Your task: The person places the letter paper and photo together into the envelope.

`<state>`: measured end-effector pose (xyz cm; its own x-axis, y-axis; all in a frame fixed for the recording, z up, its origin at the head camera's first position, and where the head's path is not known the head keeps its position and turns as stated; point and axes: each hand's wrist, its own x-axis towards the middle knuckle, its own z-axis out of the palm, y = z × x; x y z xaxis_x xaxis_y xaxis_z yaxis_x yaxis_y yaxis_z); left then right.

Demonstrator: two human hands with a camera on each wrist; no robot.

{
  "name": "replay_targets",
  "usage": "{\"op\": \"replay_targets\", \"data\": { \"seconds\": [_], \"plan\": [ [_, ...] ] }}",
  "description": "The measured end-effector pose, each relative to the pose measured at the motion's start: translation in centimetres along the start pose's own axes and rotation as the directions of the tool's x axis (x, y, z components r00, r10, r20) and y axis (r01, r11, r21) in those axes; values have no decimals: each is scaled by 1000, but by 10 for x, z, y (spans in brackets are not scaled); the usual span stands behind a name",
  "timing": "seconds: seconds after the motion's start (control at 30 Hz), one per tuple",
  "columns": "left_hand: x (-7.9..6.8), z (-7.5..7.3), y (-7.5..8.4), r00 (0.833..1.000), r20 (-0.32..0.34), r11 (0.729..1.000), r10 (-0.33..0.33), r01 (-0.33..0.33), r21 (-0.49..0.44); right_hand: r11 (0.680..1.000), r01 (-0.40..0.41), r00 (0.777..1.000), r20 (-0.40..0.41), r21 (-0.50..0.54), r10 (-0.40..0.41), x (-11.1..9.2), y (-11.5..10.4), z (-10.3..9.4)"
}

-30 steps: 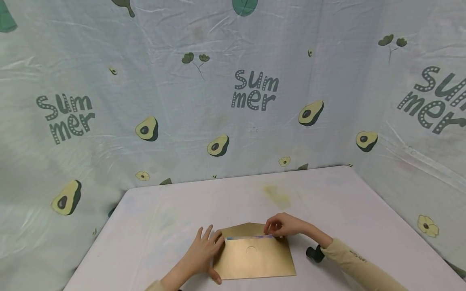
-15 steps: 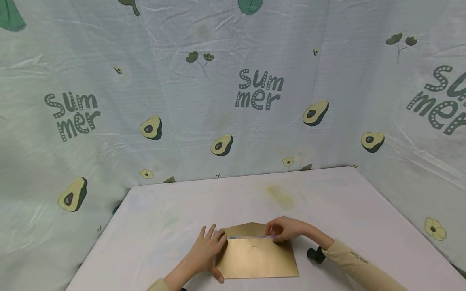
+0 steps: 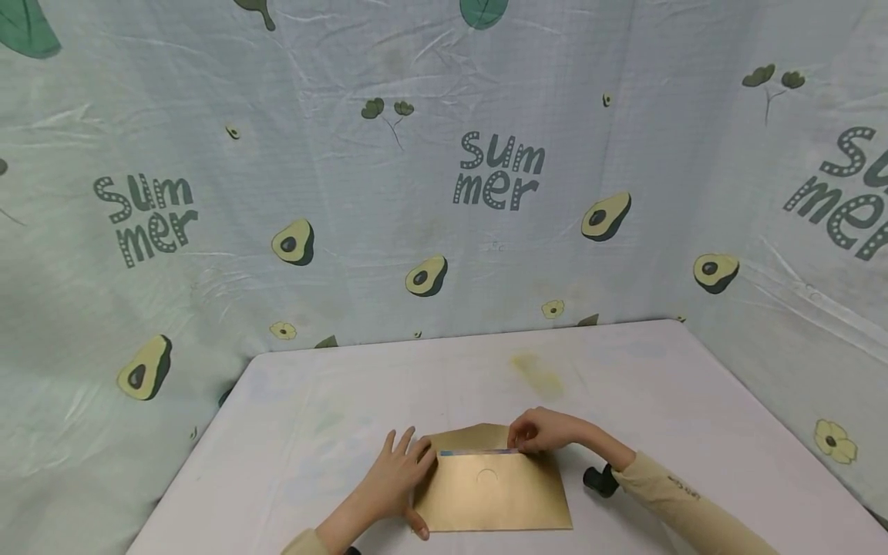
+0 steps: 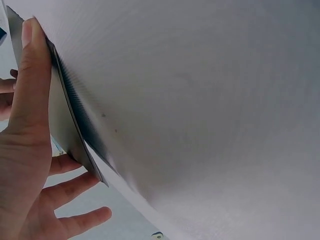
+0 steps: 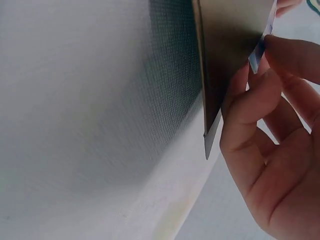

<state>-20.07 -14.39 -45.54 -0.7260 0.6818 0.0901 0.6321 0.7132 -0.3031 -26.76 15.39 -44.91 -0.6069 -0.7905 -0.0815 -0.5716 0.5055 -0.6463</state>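
A gold envelope (image 3: 492, 493) lies on the white table, its pointed flap (image 3: 472, 438) raised toward the far side. Along its mouth shows the thin blue-purple edge of a printed card (image 3: 472, 452), the rest of it hidden inside. My left hand (image 3: 390, 484) spans the envelope's left side with fingers spread, thumb at the near corner and fingertips by the far one. With thumb and fingertips, my right hand (image 3: 548, 430) pinches the card near the mouth's right end. The right wrist view shows the card's blue corner (image 5: 257, 56) at those fingers.
The white table (image 3: 388, 385) bears a yellowish stain (image 3: 537, 374) beyond the envelope. A cloth backdrop (image 3: 347, 185) printed with avocados and lettering hangs behind and at both sides. A black wrist device (image 3: 600, 481) sits under the right sleeve (image 3: 683, 501).
My right hand dips slightly toward the envelope's mouth, then rises a little, still at the card. The left hand stays at the envelope's side. The head view has shifted slightly left.
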Motion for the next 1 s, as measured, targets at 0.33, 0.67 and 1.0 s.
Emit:
{"op": "replay_targets", "data": {
  "seconds": [0.33, 0.67, 1.0],
  "plan": [
    [0, 1, 2, 1000, 5, 1000, -5, 5, 0, 1000, 15, 1000, -27, -6, -15, 9, -2, 6],
    [-1, 4, 2, 1000, 20, 1000, -10, 10, -6, 1000, 23, 1000, -6, -7, -23, 10, -7, 9],
    [0, 4, 5, 1000, 13, 1000, -16, 16, -4, 998, 45, 999, 8, -41, -45, 8, -4, 10]
  ]
}}
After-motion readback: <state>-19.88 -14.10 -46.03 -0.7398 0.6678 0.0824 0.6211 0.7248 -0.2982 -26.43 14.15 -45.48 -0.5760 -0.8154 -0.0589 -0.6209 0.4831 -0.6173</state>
